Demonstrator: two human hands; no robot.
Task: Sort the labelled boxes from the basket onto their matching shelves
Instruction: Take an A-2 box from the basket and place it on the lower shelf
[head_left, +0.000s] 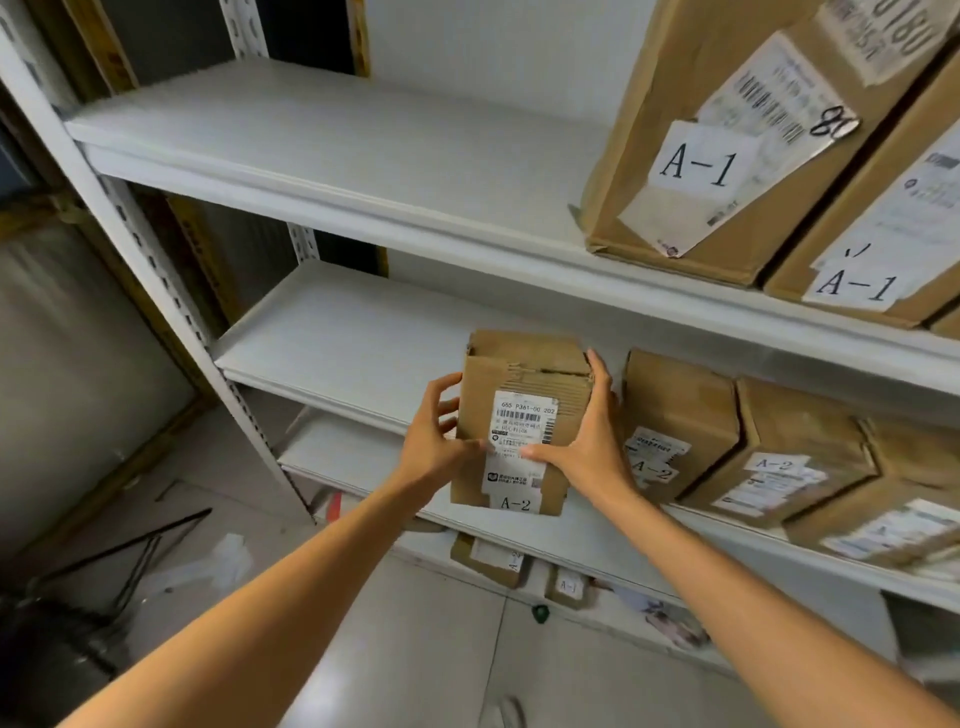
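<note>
1. The left hand (434, 439) grips the left side of a cardboard carton (524, 374). Its fingers curl round the left edge and its thumb lies across the front face on the printed label.
2. The right hand (589, 447) grips the right side of the same carton. Its fingers run up the right edge and its thumb presses the front label, close to the left thumb.
3. The carton stands upright with its labelled face to the camera. A barcode label covers the front, and a white tag reading "A-2" sits at the bottom edge.
4. The carton is at the front edge of the middle shelf (337, 338), its bottom edge level with the front lip. Whether it rests on the shelf cannot be told.
5. Just beside the carton on its right, a row of A-2 cartons (680, 410) stands along the same shelf toward the right edge. The nearest almost touches the right hand's fingers.
6. The left part of the middle shelf is bare white board.
7. The upper shelf (337, 140) carries two large A-1 cartons (727, 130) at its right end, side by side and leaning.
8. Under the middle shelf, smaller labelled cartons (488, 558) are partly hidden by its front edge.
9. A perforated white upright post (156, 260) bounds the rack on the left.
10. A black wire frame (135, 551) lies on the tiled floor (415, 649), left of the rack.
</note>
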